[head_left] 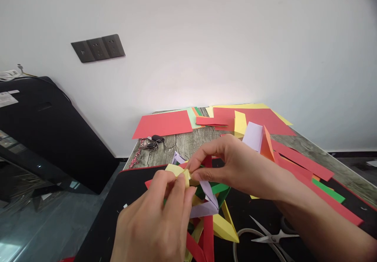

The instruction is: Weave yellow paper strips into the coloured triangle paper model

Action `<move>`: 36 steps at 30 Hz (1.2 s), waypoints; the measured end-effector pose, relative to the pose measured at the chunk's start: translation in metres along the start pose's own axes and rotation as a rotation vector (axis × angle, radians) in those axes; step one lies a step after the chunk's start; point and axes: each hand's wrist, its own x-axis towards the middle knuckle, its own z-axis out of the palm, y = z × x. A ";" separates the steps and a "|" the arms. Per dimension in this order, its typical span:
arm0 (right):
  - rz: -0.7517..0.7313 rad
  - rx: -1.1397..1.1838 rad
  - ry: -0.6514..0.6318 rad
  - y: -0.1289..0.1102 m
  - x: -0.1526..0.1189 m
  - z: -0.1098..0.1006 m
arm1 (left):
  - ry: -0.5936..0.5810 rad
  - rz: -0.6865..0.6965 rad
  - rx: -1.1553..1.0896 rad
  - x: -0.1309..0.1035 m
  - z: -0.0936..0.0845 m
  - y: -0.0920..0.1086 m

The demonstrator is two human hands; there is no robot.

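A folded paper structure [208, 230] of red, yellow, green and lilac strips stands on the black mat, partly covered by my hands. My left hand [159, 215] is closed on a pale yellow paper piece [176, 169] at the top of the structure. From the right, my right hand [219, 162] pinches the same pale yellow piece with thumb and index finger. The fingertips of both hands nearly meet there. A lilac folded strip [209, 199] lies just below my right fingers. Parts of the structure behind my left hand are hidden.
Open scissors [274, 238] and a ring-shaped cable [235, 246] lie on the black mat [114, 211]. Red sheets [165, 123], keys [157, 138] and a yellow folded piece [240, 123] are further back. Red strips [306, 160] and a lilac-orange piece [253, 135] sit at right.
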 end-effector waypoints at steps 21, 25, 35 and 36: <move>0.003 0.148 -0.031 0.004 0.004 -0.001 | 0.067 0.104 0.136 -0.001 0.002 0.000; 0.024 0.171 -0.037 0.003 0.005 0.000 | 0.070 0.111 0.151 0.001 0.003 0.000; 0.035 0.181 -0.079 0.004 0.004 -0.002 | 0.091 0.095 0.237 -0.004 0.006 0.006; 0.029 0.184 -0.090 0.005 0.004 -0.002 | 0.104 0.087 0.246 -0.005 0.008 0.006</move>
